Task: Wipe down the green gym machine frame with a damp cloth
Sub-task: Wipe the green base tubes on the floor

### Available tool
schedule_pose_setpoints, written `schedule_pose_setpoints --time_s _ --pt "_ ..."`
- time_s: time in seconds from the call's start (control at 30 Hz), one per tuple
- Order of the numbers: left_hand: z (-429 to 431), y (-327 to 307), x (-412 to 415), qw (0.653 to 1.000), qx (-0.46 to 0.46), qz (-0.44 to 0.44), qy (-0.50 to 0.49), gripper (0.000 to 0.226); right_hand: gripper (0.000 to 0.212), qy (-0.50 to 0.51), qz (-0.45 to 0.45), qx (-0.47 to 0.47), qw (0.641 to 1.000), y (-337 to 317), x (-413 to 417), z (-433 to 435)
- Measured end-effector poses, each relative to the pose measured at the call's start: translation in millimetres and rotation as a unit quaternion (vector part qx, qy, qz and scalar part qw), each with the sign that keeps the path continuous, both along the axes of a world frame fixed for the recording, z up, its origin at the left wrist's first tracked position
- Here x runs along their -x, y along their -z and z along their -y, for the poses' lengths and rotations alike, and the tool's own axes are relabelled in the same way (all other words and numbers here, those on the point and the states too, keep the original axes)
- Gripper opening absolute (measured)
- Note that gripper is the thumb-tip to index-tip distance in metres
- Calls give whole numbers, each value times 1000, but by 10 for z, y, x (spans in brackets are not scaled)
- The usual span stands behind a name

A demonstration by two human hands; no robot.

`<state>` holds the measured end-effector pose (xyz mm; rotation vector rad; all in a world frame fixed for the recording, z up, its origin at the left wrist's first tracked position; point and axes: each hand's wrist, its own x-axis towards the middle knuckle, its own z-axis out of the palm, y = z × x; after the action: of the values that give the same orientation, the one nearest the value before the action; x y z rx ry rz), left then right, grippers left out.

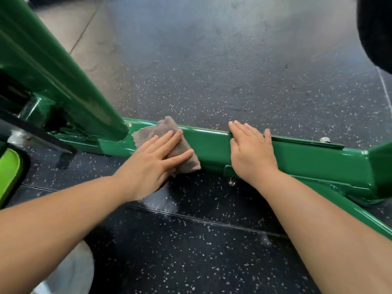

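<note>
Pressing one cloth [153, 132] (maybe damp) to frame [212, 144], left hand [153, 161], like right hand [250, 154], has fingers straight.

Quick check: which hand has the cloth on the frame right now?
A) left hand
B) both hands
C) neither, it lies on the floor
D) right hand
A: the left hand presses the cloth flat against the green beam, while the right hand rests bare on it.
</note>
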<state>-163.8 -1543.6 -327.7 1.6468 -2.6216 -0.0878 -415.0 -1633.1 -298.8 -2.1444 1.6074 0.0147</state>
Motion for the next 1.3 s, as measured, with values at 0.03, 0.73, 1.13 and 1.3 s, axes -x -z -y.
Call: schedule_pose_setpoints --time_s 0.03,0.73,1.13,1.3 --pt "-7 -34 -27 1000 -3 -8 -10 56 51 -7 3 0 1000 -1 15 4" --pt "190 -68 306 998 -22 38 -41 92 62 -65 30 24 997 -8 103 -19" --pt "0 -60 -339 988 6 76 -131 99 60 -58 3 41 997 24 46 -70" --pt "324 -178 237 993 -80 43 -68 118 59 -62 -20 63 996 46 -6 -90"
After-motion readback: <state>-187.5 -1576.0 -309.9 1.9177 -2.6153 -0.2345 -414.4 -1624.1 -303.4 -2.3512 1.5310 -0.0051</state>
